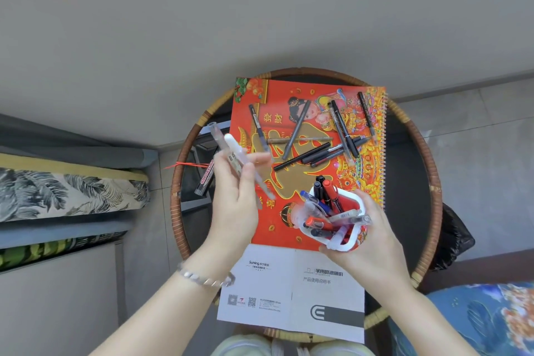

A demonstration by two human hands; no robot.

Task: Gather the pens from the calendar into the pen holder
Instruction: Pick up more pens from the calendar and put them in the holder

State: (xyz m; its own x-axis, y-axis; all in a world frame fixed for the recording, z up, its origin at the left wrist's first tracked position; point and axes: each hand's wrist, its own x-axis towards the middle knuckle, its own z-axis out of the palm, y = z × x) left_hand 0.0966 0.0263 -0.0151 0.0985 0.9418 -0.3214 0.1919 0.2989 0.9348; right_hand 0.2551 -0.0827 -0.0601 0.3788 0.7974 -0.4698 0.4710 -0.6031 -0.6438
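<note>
— How would the loose pens (306, 153) on the red calendar (289, 101) have handled?

— Light, stiff, prone to roll (best pinched mid-barrel). The right hand (372, 240) was wrapped shut around the white pen holder (351, 243), lifted and tilted.

— And the left hand (231, 196)?

— Raised, fingers closed on a fanned bunch of pens (231, 147).

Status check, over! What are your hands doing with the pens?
Left hand gripping several pens. Right hand holding pen holder. More loose pens on calendar. Nothing blocking.
</note>
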